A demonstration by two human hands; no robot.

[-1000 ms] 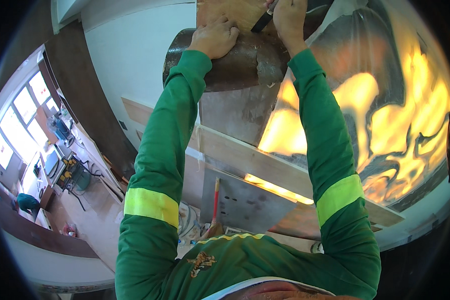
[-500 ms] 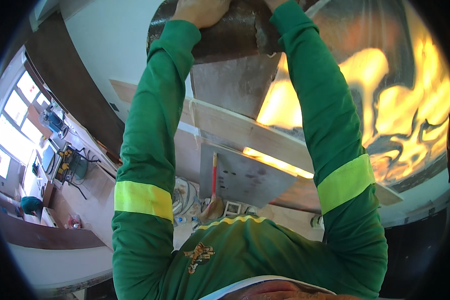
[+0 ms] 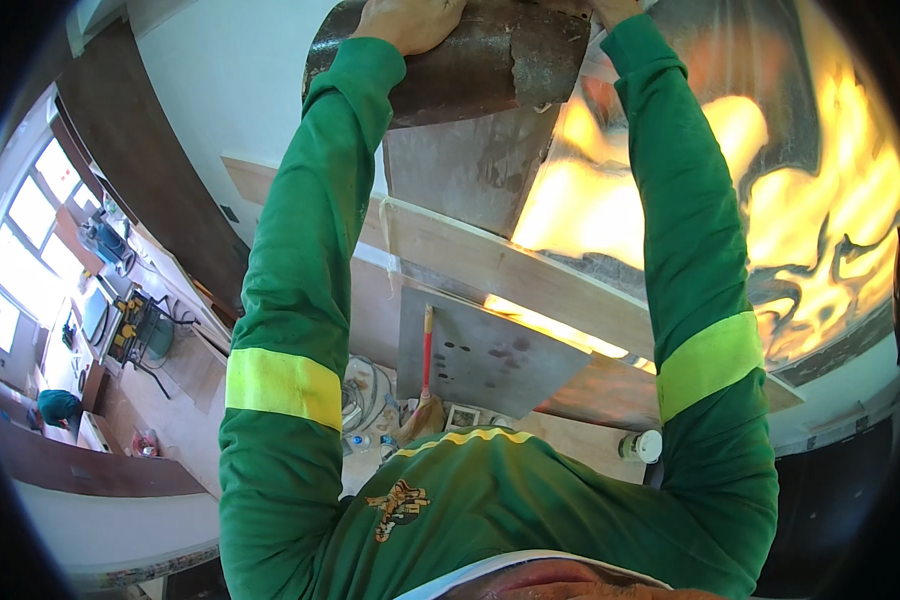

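Note:
At the top of the view, a dark brown curved sheet (image 3: 470, 75) with a glossy, worn surface and a ragged edge bends over a shiny surface. My left hand (image 3: 412, 22) lies on its upper left part, and the fingers run out past the top edge of the picture. My right hand (image 3: 618, 8) is beside the sheet's upper right corner, mostly cut off, so its grip does not show. Beneath the sheet is a flat grey-brown panel (image 3: 470, 165). To the right spreads a wide reflective sheet (image 3: 710, 190) with bright yellow glare.
A long wooden board (image 3: 510, 262) crosses below the panel. Lower down are a grey spotted board (image 3: 470, 350), a broom with a red handle (image 3: 427, 360), coiled hose (image 3: 365, 395) and a white bucket (image 3: 642, 447). At far left stand a machine (image 3: 135, 325) and a person (image 3: 58, 408).
My right arm has moved right, away from the middle of the curved sheet, uncovering its right end. The sheet and my left hand have shifted slightly right in view. The white bucket shows more fully.

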